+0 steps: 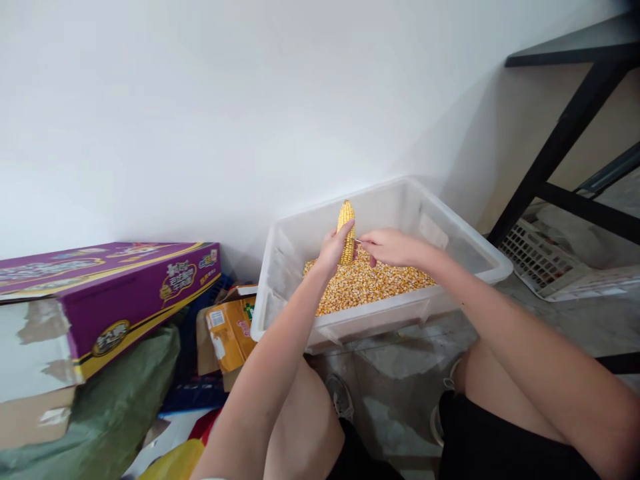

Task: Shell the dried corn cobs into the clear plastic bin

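Observation:
My left hand (pixel 334 251) is wrapped round a yellow corn cob (pixel 347 227), which stands upright with its rows of kernels facing me. Just right of the cob, my right hand (pixel 384 246) pinches a thin metal tool (pixel 359 241) whose tip meets the kernels; its exact kind is too small to make out. Both hands are over a translucent white plastic bin (pixel 380 312). Loose corn kernels (pixel 373 287) cover the bin's floor below them.
A purple carton (pixel 145 300) lies at the left beside an orange cardboard box (pixel 231 337) and a green sack (pixel 135 393). The white wall (pixel 250 120) rises behind the bin. At the right are a black-framed table (pixel 560 127) and a white plastic basket (pixel 537 257).

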`<state>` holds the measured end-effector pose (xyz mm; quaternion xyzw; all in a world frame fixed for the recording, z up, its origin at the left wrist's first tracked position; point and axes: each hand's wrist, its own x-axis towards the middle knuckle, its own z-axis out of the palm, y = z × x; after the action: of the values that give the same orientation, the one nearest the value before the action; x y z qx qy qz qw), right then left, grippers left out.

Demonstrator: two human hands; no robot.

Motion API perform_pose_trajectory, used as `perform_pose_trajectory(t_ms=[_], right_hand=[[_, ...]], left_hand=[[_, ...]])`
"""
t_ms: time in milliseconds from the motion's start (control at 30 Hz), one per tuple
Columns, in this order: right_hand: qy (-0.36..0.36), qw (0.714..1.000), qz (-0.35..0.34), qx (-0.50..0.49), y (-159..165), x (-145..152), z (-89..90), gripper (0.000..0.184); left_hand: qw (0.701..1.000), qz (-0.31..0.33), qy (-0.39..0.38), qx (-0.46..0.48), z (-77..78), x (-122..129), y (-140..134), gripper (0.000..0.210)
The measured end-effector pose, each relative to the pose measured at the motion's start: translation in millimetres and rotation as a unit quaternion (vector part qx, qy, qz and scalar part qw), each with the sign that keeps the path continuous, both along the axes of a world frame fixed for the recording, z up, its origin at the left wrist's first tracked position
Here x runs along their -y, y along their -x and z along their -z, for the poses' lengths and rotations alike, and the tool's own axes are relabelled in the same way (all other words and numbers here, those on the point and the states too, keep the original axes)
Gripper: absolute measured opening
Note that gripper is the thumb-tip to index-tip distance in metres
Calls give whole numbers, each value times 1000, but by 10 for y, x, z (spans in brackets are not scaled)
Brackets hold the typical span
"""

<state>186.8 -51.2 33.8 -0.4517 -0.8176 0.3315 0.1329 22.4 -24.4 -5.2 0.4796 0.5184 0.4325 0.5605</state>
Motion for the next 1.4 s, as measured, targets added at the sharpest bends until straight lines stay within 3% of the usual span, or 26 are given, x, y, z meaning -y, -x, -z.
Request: perform_pose_trajectory(t_ms=[333,533,700,867,1100,1267,1400], right_hand=[[-1,998,1,69,12,22,26,24],[-91,987,6,133,130,149,5,26],[-66,985,15,157,216,189,-31,28],[-56,988,-5,146,246,88,68,23],[-33,996,-41,72,202,4,120,24],[-11,999,-35,8,190,27,103,26],[42,999,-15,12,183,0,188,26]], left_hand=[[995,29,-52,-79,10,41,-30,39],[989,42,-67,-127,57,70,-48,37],[985,41,-63,-157,164,38,-22,33],[976,62,-89,-188,266,-13,0,30],[988,118,12,-94,208,-17,78,37],[991,90,81,-61,148,-21,152,47],[987,81,118,-75,141,-44,161,51]])
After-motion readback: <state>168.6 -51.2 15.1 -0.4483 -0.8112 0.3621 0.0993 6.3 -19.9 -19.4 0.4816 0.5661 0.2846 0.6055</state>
